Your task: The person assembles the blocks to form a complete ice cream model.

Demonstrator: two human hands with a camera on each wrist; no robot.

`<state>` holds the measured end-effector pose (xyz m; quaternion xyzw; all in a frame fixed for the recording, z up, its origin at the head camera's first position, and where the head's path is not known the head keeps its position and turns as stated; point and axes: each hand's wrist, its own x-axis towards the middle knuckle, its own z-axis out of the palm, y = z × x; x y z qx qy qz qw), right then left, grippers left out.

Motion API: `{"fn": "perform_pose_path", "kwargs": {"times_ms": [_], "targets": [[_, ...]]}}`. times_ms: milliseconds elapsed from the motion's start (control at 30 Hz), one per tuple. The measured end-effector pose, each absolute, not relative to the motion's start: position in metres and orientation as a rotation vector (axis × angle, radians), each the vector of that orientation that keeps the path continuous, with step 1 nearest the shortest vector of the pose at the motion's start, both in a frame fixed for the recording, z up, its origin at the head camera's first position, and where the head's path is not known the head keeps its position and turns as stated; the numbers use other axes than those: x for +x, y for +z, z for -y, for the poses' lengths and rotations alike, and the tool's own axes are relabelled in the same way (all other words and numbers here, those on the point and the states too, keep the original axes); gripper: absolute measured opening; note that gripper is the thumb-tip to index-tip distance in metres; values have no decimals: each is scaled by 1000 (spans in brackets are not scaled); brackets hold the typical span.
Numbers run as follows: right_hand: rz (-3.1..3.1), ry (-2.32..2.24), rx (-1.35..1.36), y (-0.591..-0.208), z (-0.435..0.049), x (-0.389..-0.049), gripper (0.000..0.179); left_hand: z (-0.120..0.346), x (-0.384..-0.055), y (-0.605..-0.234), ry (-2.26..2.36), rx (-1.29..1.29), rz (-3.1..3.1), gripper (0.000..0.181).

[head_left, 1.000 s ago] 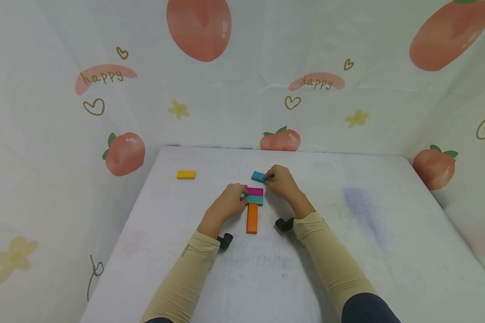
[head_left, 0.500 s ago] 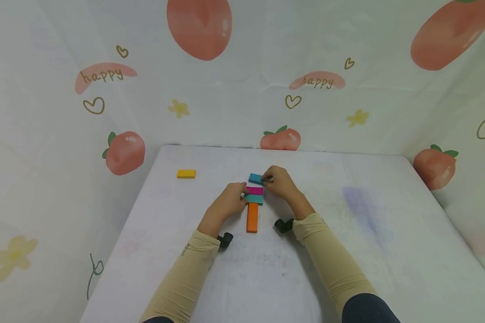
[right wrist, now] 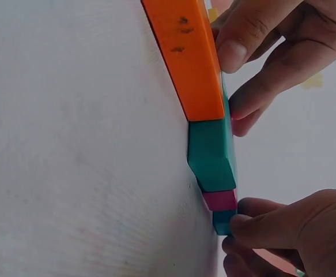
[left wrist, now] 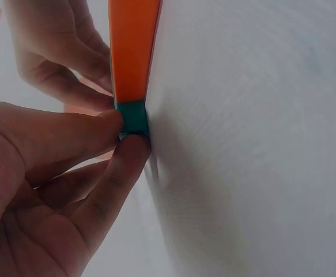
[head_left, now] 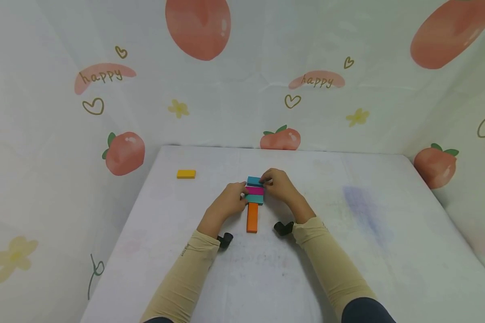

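Observation:
In the head view, my left hand (head_left: 229, 201) pinches the left ends of a magenta block (head_left: 255, 191) and a teal block (head_left: 254, 199), which lie flat side by side. An orange block (head_left: 252, 218) runs lengthwise toward me from the teal block's near side, and the right wrist view shows them touching. My right hand (head_left: 280, 184) holds the right end of a blue block (head_left: 254, 181) between thumb and fingers. The blue block lies parallel to the magenta block at its far side; whether they touch is unclear. Fingers hide the ends of these blocks.
A yellow block (head_left: 186, 174) lies alone at the back left of the white table (head_left: 145, 269). Behind the table hangs a white cloth (head_left: 242, 89) printed with peaches and flowers. Black wrist cameras stick out beside both forearms.
My right hand has brought the blue block left and nearer to the magenta block, turning it from slanted to parallel. The left hand and the other blocks have stayed in place.

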<state>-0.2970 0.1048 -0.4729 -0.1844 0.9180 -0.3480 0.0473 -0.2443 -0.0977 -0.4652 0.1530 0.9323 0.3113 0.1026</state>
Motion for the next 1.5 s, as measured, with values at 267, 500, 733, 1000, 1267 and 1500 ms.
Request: {"fn": "perform_pose_path", "kwargs": {"times_ms": [267,500,733,1000,1267,1500], "targets": [[-2811,-1125,-560,-480,-102,-295,20,99,-244,-465,925,482,-2751,32],[-2809,-1159,-575,-482,-101,-291,23,98,-245,-465,930,491,-2753,31],[-2811,-1179,-589,-483,-102,-288,20,96,-244,-465,909,477,-2755,31],[-2718,-1050,-643,-472,-107,-284,33,97,-243,-463,905,455,-2746,34],[-2587,-929,-636,-461,-112,-281,67,98,-242,-461,895,464,-2763,33],[-2592,-893,-654,-462,-114,-281,68,95,-242,-461,880,467,-2757,35]]}}
